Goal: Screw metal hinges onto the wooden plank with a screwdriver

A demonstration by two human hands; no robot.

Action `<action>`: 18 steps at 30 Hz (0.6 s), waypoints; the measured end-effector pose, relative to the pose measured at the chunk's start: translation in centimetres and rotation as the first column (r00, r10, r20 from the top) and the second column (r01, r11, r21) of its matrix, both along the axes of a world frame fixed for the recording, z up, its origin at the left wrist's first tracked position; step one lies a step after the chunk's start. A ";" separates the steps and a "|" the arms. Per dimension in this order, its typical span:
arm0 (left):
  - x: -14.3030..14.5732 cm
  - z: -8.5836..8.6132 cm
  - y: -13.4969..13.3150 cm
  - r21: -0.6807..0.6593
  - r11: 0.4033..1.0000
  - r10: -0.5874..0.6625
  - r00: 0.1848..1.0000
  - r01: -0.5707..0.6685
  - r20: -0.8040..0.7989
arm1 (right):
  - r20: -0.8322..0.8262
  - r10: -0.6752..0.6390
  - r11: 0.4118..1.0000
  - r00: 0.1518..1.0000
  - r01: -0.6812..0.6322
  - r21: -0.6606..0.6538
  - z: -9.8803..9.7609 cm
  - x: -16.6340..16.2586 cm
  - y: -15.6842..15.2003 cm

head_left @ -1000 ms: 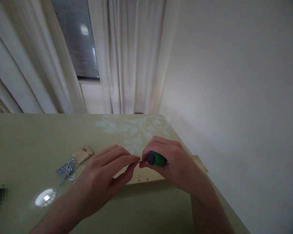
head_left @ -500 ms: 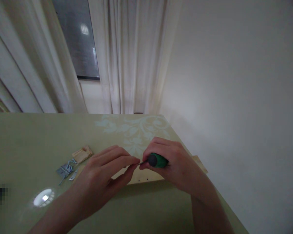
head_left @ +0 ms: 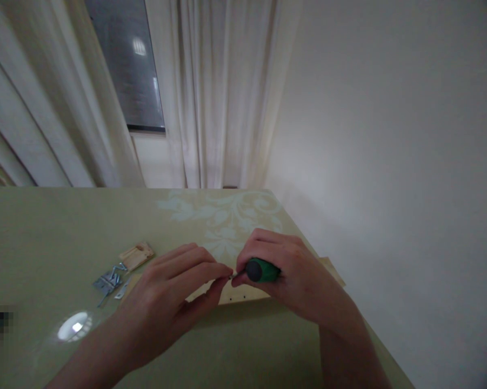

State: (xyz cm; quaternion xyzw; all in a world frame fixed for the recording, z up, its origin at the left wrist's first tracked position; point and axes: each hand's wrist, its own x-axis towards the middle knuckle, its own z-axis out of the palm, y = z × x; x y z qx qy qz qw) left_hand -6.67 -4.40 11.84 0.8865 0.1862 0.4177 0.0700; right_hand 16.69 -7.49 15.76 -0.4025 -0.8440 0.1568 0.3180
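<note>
In my right hand (head_left: 286, 267) is a screwdriver (head_left: 261, 270) with a green and black handle, its thin metal shaft pointing left toward my left fingertips. My left hand (head_left: 178, 292) pinches with thumb and forefinger at the end of that shaft. Whatever sits in the pinch is too small to make out. Beneath both hands lies a pale wooden board (head_left: 249, 294) with two small dark holes near its front edge. The hands hide much of the board.
Left of my left hand lie a metal hinge with several screws (head_left: 108, 282), a small metal plate (head_left: 122, 289) and a small wooden piece (head_left: 137, 255). They rest on a green table (head_left: 65, 227). A white wall (head_left: 389, 162) rises close beyond the table's right edge.
Both hands keep nearly the same place. The screwdriver handle has shifted very slightly downward; otherwise little differs.
</note>
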 end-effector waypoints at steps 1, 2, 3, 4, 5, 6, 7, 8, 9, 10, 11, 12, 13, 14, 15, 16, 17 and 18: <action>0.0 0.0 -0.1 0.001 1.000 -0.002 1.000 0.002 0.001 | 0.003 0.000 1.000 1.000 0.000 0.000 0.1 0.0 0.0; -0.1 0.1 -0.1 0.003 1.000 -0.001 1.000 0.001 -0.003 | 0.003 0.002 1.000 1.000 -0.002 0.000 0.1 0.0 0.0; -0.1 0.2 -0.2 0.007 1.000 0.000 1.000 0.000 -0.009 | 0.002 0.005 1.000 1.000 -0.005 0.002 0.2 0.0 -0.1; -0.2 0.2 -0.3 0.007 1.000 0.005 1.000 -0.005 -0.016 | 0.000 0.009 1.000 1.000 -0.009 0.002 0.2 0.0 -0.1; -0.2 0.2 -0.3 0.007 1.000 0.011 1.000 -0.010 -0.023 | -0.001 0.012 1.000 1.000 -0.012 0.003 0.2 0.0 -0.1; -0.3 0.2 -0.3 0.008 1.000 0.015 1.000 -0.015 -0.028 | -0.004 0.012 1.000 1.000 -0.012 0.004 0.2 0.0 -0.1; -0.3 0.2 -0.3 0.013 1.000 0.016 0.999 -0.016 -0.030 | -0.008 0.012 1.000 1.000 -0.012 0.007 0.2 0.0 -0.1; -0.3 0.1 -0.3 0.020 1.000 0.014 0.999 -0.013 -0.034 | -0.012 0.011 1.000 1.000 -0.011 0.007 0.1 0.0 -0.1; -0.3 0.1 -0.2 0.032 0.999 0.010 0.999 -0.009 -0.036 | -0.017 0.009 1.000 1.000 -0.009 0.008 0.1 0.0 -0.1; -0.3 0.0 -0.2 0.044 0.999 0.010 0.999 -0.008 -0.041 | -0.020 0.006 1.000 1.000 -0.006 0.009 0.0 0.0 -0.1; -0.3 -0.1 -0.2 0.058 0.998 0.012 0.999 -0.009 -0.044 | -0.022 0.003 1.000 1.000 -0.003 0.011 0.0 0.0 -0.1; -0.3 -0.1 -0.1 0.071 0.997 0.014 0.999 -0.011 -0.048 | -0.022 -0.001 1.000 1.000 0.001 0.012 -0.1 0.0 -0.1; -0.3 -0.2 -0.1 0.081 0.997 0.019 0.999 -0.015 -0.050 | -0.022 -0.005 1.000 1.000 0.005 0.013 -0.1 0.0 -0.1; -0.3 -0.2 -0.1 0.090 0.996 0.025 0.999 -0.020 -0.048 | -0.020 -0.009 1.000 1.000 0.009 0.015 -0.1 -0.1 -0.1; -0.3 -0.1 -0.2 0.096 0.995 0.028 0.999 -0.024 -0.046 | -0.018 -0.010 1.000 1.000 0.011 0.016 -0.1 -0.1 -0.2; -0.3 -0.1 -0.2 0.100 0.995 0.029 0.999 -0.024 -0.044 | -0.015 -0.008 1.000 1.000 0.008 0.015 -0.1 -0.1 -0.2; -0.3 0.0 -0.3 0.098 0.995 0.026 0.999 -0.021 -0.042 | -0.010 -0.004 1.000 1.000 0.004 0.012 -0.1 -0.1 -0.2; -0.3 0.1 -0.3 0.091 0.996 0.021 0.999 -0.017 -0.041 | -0.006 -0.001 1.000 1.000 0.001 0.009 -0.1 -0.1 -0.2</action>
